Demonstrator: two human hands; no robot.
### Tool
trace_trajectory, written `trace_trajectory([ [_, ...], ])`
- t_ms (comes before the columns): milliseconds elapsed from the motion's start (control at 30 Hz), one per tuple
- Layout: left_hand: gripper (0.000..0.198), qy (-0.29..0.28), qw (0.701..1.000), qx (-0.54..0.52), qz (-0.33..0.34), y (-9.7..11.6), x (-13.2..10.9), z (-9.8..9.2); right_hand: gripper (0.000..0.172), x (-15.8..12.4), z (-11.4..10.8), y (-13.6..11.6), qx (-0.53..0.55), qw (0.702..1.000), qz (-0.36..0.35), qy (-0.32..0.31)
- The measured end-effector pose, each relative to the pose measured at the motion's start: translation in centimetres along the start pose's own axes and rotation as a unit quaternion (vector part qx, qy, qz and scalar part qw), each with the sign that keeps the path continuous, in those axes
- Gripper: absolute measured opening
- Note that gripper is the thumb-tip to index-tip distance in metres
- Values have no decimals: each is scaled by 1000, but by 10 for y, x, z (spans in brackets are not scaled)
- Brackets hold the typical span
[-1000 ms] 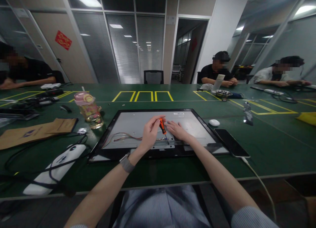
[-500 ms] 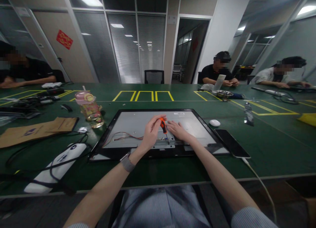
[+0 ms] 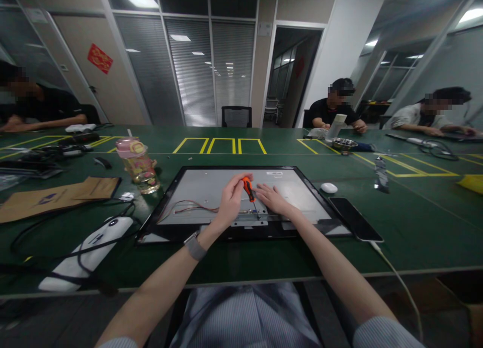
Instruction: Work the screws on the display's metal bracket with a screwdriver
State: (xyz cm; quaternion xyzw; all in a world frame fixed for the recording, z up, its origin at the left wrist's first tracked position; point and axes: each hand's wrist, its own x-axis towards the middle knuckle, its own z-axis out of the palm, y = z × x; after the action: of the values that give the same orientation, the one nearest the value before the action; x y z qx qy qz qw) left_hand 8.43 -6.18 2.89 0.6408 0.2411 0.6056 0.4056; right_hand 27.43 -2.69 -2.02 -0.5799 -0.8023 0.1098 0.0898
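Observation:
An orange and black screwdriver (image 3: 248,189) is in my left hand (image 3: 231,199), its fingers closed about the handle. The thin shaft slants down to a small metal bracket (image 3: 260,216) near the front of a flat display panel (image 3: 211,184). Just right of the screwdriver, my right hand (image 3: 272,197) lies flat on the panel's grey metal back with its fingers stretched out. The panel has a black frame and lies on the green table (image 3: 169,267). Thin wires (image 3: 188,203) curve across its left side toward the bracket.
To the left are a pink-lidded water bottle (image 3: 138,164), a brown paper envelope (image 3: 49,199) and a white power strip (image 3: 86,255) with black cables. A white earbud case (image 3: 329,188) and a charging phone (image 3: 354,218) lie right of the panel. Several people sit across the table.
The screwdriver handle leans slightly more to the left in my left hand. My right hand stays flat on the panel, and the view has shifted a little.

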Motion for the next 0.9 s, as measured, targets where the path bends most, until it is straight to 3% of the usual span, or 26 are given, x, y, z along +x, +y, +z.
trace_trajectory([
  [300,20,13,994,89,57,4,-2,0,47,3,2,0,-10,1000,4,-1],
  [433,26,-1,994,75,76,7,-1,-2,47,2,1,-1,-9,1000,3,0],
  [600,24,5,998,50,44,8,-3,1,47,2,2,0,-12,1000,2,3],
  [733,16,54,993,90,53,6,-6,3,46,3,4,2,-13,1000,3,7],
  [900,27,47,993,82,64,4,-7,2,47,3,4,2,-12,1000,0,8],
])
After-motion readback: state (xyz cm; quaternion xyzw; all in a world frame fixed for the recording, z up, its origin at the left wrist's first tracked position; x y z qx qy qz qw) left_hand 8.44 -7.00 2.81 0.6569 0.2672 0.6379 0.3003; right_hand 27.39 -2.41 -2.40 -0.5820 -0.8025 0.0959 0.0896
